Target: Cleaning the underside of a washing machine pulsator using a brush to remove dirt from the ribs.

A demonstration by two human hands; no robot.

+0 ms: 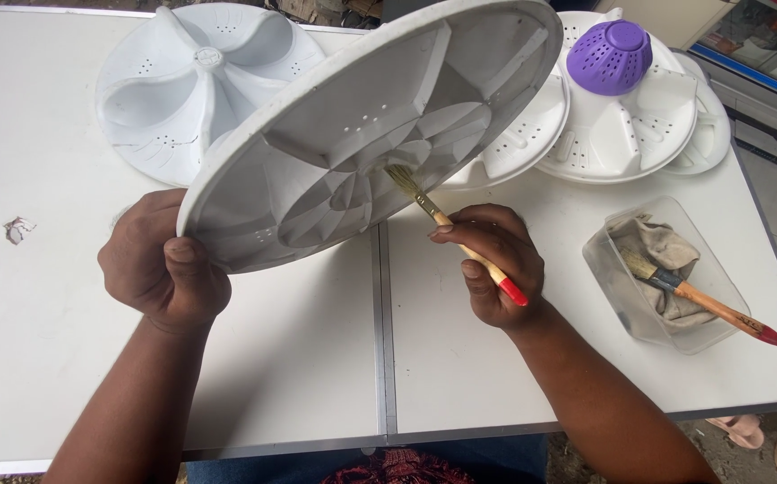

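My left hand (160, 264) grips the near rim of a large round white plastic disc (424, 99), held tilted with its ribbed underside facing me. My right hand (494, 264) holds a small paintbrush (447, 220) with a wooden handle and red tip. The bristles touch the hub at the centre of the disc's underside. The disc hides part of the table behind it.
On the white folding table (39, 341) lie another white finned disc (196, 81) at the back left and stacked white discs (621, 125) with a purple perforated cap (610, 56) at the back right. A clear plastic tub (617, 287) holds a cloth and a second brush (702, 300). A paper scrap (17, 229) lies left.
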